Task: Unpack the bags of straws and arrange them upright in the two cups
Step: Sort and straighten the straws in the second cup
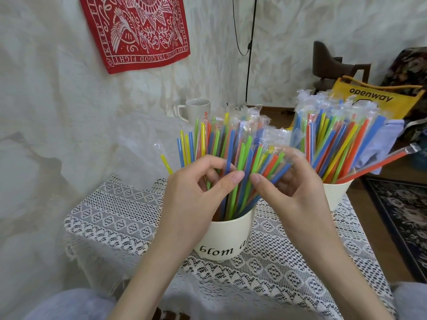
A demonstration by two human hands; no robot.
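Observation:
A cream cup [227, 236] with black lettering stands in the middle of the lace-covered table [120, 211]. It is packed with colourful straws [233, 144] in clear wrappers that stand upright and fan outward. My left hand [196, 188] grips some of these straws from the left, thumb pressed against a blue one. From the right, my right hand [291, 183] curls its fingers round more of them. A second cream cup [335, 192] at the right holds another full bunch of wrapped straws [332, 137]. One red straw in it leans far out to the right.
A grey mug [196, 109] stands behind the cups near the wall. A yellow bag [374, 98] and a dark chair [328, 63] are at the back right. A patterned rug [399, 218] lies on the floor to the right of the table.

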